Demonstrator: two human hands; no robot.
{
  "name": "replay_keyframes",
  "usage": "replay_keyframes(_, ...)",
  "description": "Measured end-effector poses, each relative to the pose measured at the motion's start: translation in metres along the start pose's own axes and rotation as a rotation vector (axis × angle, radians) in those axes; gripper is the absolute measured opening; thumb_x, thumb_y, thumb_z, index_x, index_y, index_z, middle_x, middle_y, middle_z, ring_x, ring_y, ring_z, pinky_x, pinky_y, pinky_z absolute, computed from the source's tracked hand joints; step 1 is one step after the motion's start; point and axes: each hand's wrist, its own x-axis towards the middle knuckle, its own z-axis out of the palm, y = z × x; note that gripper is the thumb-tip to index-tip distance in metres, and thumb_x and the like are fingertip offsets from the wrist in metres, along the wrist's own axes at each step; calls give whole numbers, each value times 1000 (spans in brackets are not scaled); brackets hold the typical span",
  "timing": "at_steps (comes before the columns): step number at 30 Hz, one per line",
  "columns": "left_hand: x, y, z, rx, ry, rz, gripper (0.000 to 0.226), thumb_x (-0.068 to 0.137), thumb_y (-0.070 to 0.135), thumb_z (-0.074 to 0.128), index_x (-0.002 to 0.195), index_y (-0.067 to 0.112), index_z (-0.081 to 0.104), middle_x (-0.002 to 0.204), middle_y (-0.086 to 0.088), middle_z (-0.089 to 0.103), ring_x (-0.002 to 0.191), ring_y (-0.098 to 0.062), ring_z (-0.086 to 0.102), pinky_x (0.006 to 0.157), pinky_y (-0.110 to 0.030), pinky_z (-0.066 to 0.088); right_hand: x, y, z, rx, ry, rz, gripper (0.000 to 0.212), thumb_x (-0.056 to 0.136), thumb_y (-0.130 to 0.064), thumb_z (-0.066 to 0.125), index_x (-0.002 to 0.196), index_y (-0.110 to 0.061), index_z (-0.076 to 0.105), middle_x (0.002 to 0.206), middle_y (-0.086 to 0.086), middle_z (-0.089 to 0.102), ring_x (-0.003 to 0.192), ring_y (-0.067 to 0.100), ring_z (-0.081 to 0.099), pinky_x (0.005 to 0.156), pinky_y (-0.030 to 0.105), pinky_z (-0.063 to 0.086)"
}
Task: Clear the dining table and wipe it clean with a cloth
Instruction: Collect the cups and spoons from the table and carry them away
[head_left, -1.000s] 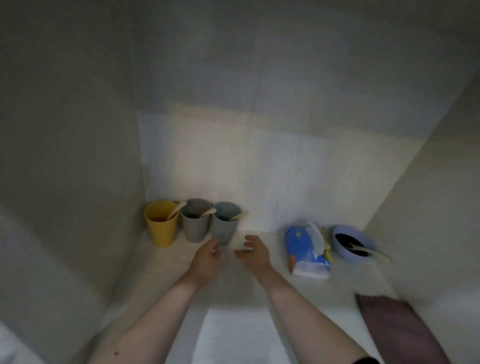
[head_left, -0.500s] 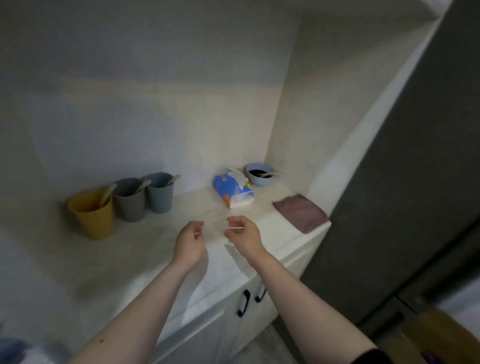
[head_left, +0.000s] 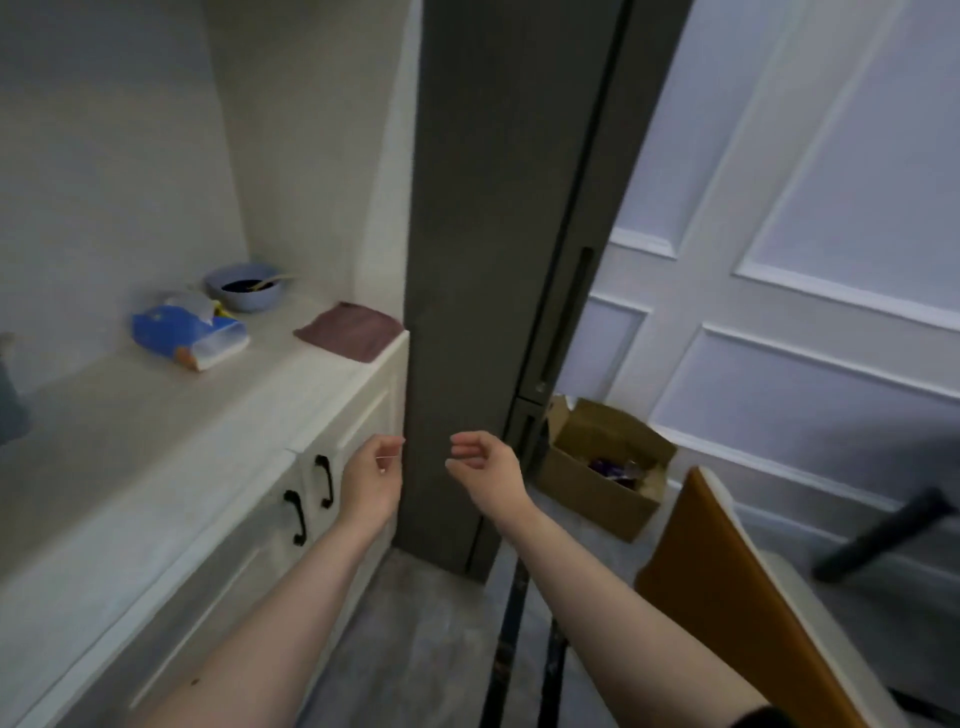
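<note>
Hands are hovering empty before the cabinet doors (head_left: 311, 488), left hand (head_left: 370, 483) and right hand (head_left: 485, 474) with fingers loosely curled; the purple cloth (head_left: 349, 330) is lying folded on the bench (head_left: 156, 415) near its right edge.

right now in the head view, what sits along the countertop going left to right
blue and white wipes pack → lavender bowl with dark contents and a spoon → folded mauve cloth at the counter's right end
</note>
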Motion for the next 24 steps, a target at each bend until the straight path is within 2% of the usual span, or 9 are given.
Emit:
replay_keyframes(3,-19,16,41,-3,-99,26,28,87,-8,45,107,2,63,105,-13,65,96,-20,59,85,-23,40,-23,13,-47,14,79,47,28,85,-7,65,112,-13,60,103,1,62,92,12,61,75,15,51)
replay_keyframes(10,-95,55,126,-32,-313,81,26,90,-2,47,108,10,62,103,-4,64,94,-12,57,83,-21,40,-92,48,-147,24,201,104,28,88,-9,62,115,-16,59,108,2,62,97,10,60,75,15,49)
replay_keyframes(15,-155,82,172,-46,-444,87,25,93,3,46,112,12,60,105,1,60,98,-12,55,85,-23,41,-145,76,-203,33,342,136,27,86,-11,64,111,-21,60,103,-5,63,93,2,61,70,11,48)
replay_keyframes(19,-200,103,211,-49,-523,99,26,93,3,47,113,13,59,108,0,60,102,-12,54,87,-23,41,-186,93,-246,18,480,162,25,86,-11,64,109,-18,61,99,-2,63,90,4,61,74,14,49)
replay_keyframes(24,-253,133,261,-96,-670,169,23,93,3,46,108,13,60,105,-1,60,100,-13,55,84,-22,42,-234,109,-306,-1,622,189,26,87,-11,63,113,-13,60,97,1,62,85,8,59,67,10,48)
